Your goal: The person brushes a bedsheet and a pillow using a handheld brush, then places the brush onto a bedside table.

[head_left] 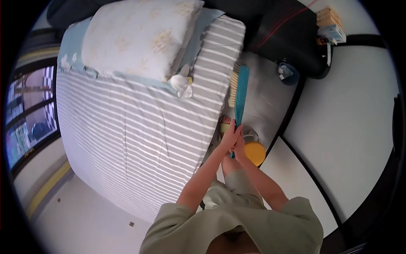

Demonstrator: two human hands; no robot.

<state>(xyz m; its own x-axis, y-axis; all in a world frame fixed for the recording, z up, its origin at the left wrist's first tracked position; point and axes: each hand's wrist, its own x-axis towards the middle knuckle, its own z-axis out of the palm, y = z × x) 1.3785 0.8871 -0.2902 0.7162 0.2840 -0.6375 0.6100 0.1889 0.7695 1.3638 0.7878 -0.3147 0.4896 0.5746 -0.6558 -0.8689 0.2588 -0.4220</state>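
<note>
A teal brush (pixel 241 91) with pale bristles is held in front of me, beside the edge of the bed. Its bristles face left, toward the striped sheet (pixel 139 122). My left hand (pixel 229 136) is closed round the handle. My right hand (pixel 239 144) is closed on the lower handle, close against my left hand; the handle's end shows just below them. On the bed lie a floral pillow (pixel 135 38) and a small white plush toy (pixel 182 82).
A dark bin (pixel 288 73) stands on the grey floor (pixel 264 95). Near my hands is a container with a yellow-orange lid (pixel 255 153). Boxes (pixel 330 25) sit on the black furniture (pixel 292 38) at upper right. White panels are on the right; a window is at left.
</note>
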